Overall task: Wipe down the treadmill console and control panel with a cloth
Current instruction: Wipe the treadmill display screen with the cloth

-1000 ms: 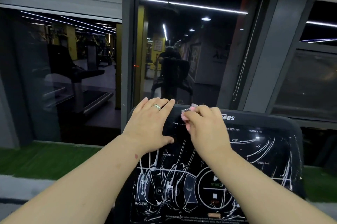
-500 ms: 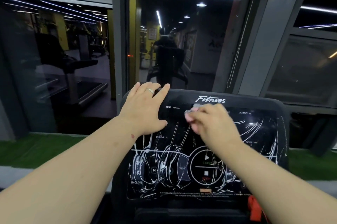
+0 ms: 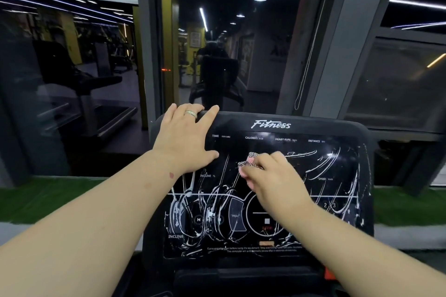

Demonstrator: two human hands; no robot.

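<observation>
Left hand (image 3: 185,137) lies flat, fingers extended, on the console (image 3: 342,132) top-left corner; right hand (image 3: 275,178) grips a cloth (image 3: 249,162) at console centre.

head view | you're looking forward and down | sitting close over the treadmill console (image 3: 265,125) | window (image 3: 229,43) facing you behind it

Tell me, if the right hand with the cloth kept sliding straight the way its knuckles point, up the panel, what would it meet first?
Probably the CALORIES label on the console, then its top edge; the right hand grips the cloth. Depth is uncertain.
</observation>
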